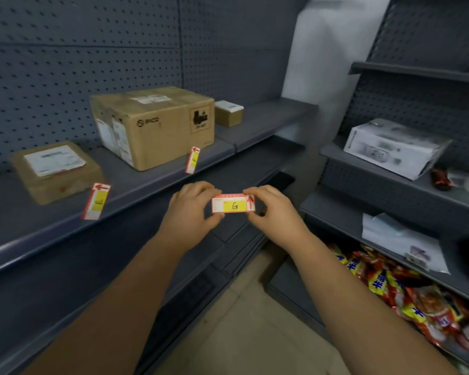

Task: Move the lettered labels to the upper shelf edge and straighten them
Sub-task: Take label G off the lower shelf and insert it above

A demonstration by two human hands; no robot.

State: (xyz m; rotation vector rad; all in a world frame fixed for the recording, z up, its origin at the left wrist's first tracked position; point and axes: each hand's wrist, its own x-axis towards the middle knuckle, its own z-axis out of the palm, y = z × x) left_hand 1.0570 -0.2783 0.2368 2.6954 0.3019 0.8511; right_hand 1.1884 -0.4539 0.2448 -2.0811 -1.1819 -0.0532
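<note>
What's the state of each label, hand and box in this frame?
G label: held level between both hands, off the shelf.
left hand: pinches the G label's left end.
right hand: pinches its right end.
near label: at the upper shelf edge, on end, tilted.
far label: same edge, on end, tilted.
PICO carton: closed.
flat carton: closed.
white box: lying tilted.

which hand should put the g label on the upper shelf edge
Probably left: left hand and right hand both pinch the G label, but the left sits nearer the upper shelf edge.
</note>
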